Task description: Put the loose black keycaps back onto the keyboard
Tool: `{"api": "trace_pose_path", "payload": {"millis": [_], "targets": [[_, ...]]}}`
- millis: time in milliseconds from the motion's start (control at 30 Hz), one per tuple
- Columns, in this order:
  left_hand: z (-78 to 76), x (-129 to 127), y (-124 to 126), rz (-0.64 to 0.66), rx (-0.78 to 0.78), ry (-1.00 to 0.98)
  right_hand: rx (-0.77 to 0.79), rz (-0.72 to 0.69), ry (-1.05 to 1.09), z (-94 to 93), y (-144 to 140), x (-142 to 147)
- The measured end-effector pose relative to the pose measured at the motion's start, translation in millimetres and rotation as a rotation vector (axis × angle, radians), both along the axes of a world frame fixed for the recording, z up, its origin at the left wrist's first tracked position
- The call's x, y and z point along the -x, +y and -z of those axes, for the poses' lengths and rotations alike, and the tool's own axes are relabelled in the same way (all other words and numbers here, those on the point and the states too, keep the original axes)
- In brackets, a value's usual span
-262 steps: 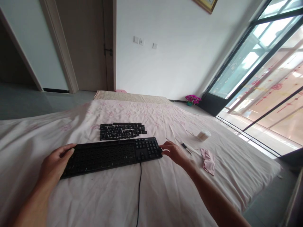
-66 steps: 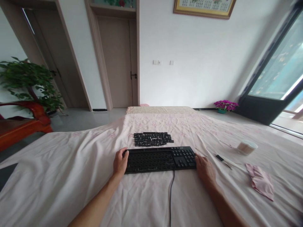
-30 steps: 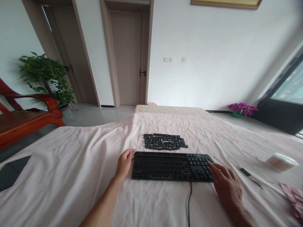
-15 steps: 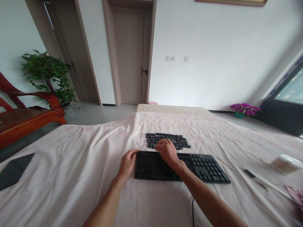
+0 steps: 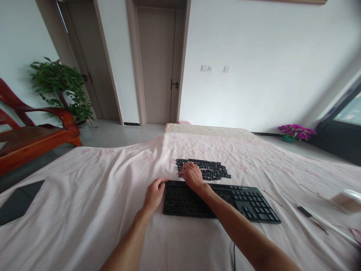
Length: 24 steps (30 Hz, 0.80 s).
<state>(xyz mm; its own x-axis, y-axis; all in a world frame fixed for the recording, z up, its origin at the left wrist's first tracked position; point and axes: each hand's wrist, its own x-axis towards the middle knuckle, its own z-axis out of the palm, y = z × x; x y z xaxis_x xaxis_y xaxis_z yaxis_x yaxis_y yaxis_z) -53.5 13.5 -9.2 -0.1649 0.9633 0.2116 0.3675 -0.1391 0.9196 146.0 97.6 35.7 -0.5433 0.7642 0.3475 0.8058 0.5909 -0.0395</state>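
Note:
A black keyboard (image 5: 248, 205) lies on a pale pink sheet (image 5: 84, 195); its left part shows bare sockets, while the number pad still has its keys. Behind it sits a pile of loose black keycaps (image 5: 214, 171). My left hand (image 5: 153, 194) curls around the keyboard's left edge. My right hand (image 5: 191, 175) reaches across the keyboard, and its fingers press down on the left end of the keycap pile. The fingertips are hidden, so I cannot tell whether they hold a keycap.
The keyboard's cable (image 5: 234, 256) runs toward me. A small black tool (image 5: 304, 211), thin sticks and a round white container (image 5: 348, 199) lie at the right. A dark flat object (image 5: 19, 199) rests at the sheet's left edge, with a wooden chair (image 5: 34, 139) and a plant (image 5: 62, 86) beyond it.
My right hand left the keyboard's right end, crossed over the keys and settled on the keycap pile. My left hand stayed at the left edge. The view has swung slightly left.

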Motion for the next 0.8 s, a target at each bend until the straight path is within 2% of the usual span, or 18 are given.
{"api": "trace_pose_path", "payload": {"millis": [233, 333, 400, 567, 633, 800], "targets": [[-3.2, -2.4, -1.1, -0.009, 0.006, -0.009, -0.012, -0.046, -0.085, -10.6, -1.6, 7.1], [-7.3, -5.5, -1.9, -0.016, -0.035, -0.072, 0.057, -0.012, 0.104, -16.1, -9.8, 11.5], [-11.5, -8.2, -2.3, 0.009, -0.071, -0.155, 0.197, 0.018, 0.334, -17.5, -17.4, 16.5], [-22.1, -12.6, -4.9, 0.148, -0.066, -0.371, 0.747, -0.036, 0.910, -15.5, -39.7, 32.3], [-24.6, -12.8, -6.5, 0.175, -0.066, -0.375, 0.835, -0.048, 1.031, -15.4, -47.3, 35.8], [-26.9, -13.6, -8.8, 0.174, -0.058, -0.421, 0.898, -0.010, 1.104, -19.0, -58.0, 35.5]]}}
